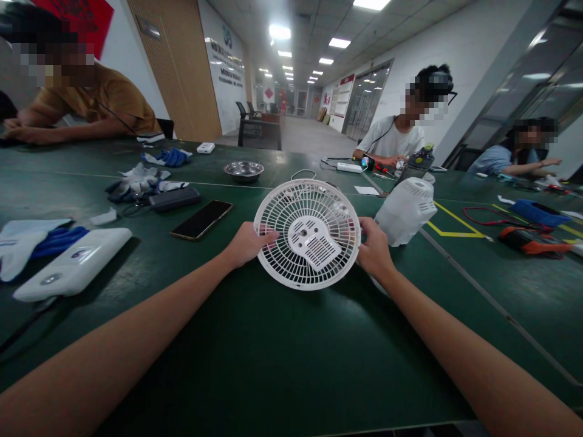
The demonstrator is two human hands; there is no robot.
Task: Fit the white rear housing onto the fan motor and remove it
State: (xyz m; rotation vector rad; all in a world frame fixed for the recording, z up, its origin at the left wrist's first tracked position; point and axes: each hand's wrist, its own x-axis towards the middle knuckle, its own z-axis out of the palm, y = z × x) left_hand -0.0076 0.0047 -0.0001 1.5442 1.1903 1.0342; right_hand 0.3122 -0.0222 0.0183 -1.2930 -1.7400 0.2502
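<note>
A round white fan grille point(307, 233) is held tilted above the green table point(255, 352), its face toward me. My left hand point(248, 243) grips its left rim, thumb over the wires. My right hand point(374, 246) is closed on the right rim. Just behind my right hand stands the white fan body point(406, 209), apart from the grille.
A black phone point(201, 220), a power bank point(174, 198), gloves point(136, 181) and a white box point(75, 262) lie at left. A metal bowl point(243, 170) sits further back. Red cables and an orange tool point(531, 241) lie at right. Three other people sit around the table.
</note>
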